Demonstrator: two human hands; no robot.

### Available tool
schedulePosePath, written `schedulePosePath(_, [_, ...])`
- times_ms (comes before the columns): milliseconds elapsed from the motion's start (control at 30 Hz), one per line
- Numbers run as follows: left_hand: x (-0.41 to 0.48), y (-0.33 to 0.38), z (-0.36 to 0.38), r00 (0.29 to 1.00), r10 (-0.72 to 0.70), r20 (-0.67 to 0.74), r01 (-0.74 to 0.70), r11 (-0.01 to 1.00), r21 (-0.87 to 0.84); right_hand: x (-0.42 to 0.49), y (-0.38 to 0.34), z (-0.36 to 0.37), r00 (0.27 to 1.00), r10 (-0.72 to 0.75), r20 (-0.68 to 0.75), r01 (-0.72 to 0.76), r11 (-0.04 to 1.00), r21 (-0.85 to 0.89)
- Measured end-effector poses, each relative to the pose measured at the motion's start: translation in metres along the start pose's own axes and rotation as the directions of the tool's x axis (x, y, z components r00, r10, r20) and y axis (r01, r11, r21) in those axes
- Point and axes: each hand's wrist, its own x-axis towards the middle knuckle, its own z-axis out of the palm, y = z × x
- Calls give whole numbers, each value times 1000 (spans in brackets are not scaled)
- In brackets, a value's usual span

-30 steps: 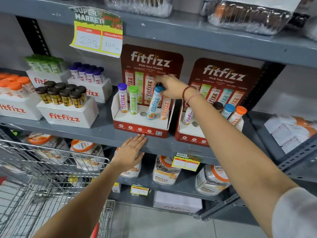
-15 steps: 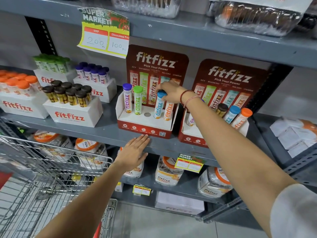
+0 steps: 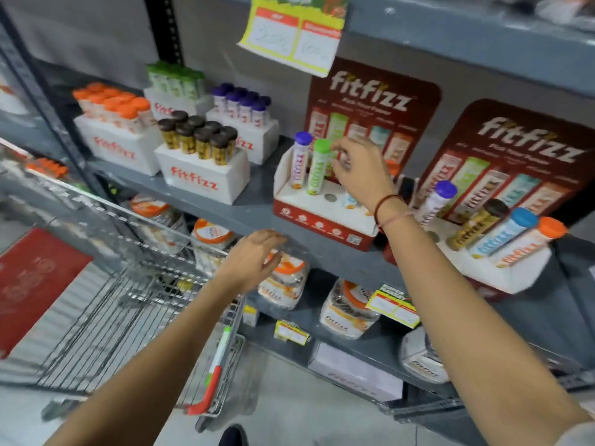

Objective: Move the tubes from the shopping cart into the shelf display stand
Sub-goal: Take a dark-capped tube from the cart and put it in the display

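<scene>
Shelf (image 3: pixel 199 204): grey metal, running across your view at chest height, with white fitfizz boxes of capped tubes at the left and two red stands at the right
Shopping cart (image 3: pixel 106 304): wire basket at your lower left, its rim just beside the shelf edge – one green and white tube (image 3: pixel 222 349) lies against its near end wall, by the red handle piece
Left display stand (image 3: pixel 322 220): red and white, with a tall fitfizz backboard; a purple-capped tube (image 3: pixel 301 162) and a green-capped tube (image 3: pixel 318 165) stand upright in its two leftmost holes, the next hole shows bare, and a blue and white tube base (image 3: pixel 349 201) sits in the hole after it, mostly hidden behind your wrist
Right display stand (image 3: pixel 502 272): holds four tilted tubes – purple, brown, blue and orange caps
Your right hand (image 3: pixel 360 169): in front of the left stand, fingers spread loosely apart, fingertips just beside the green cap; you grip nothing that can be seen
Your left hand (image 3: pixel 254 259): palm down at the front edge of the shelf, fingers apart and curled a little, holding nothing; motion blur hides whether it touches the metal
Price card (image 3: pixel 293 33): yellow and red, hanging from the upper shelf, its figures blurred
</scene>
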Motion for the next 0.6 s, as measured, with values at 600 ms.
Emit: schedulePosePath(600, [-241,-93,-24,660,-746,-86,751,657,58,-122,-179,283,520,-231,822,55,970,238])
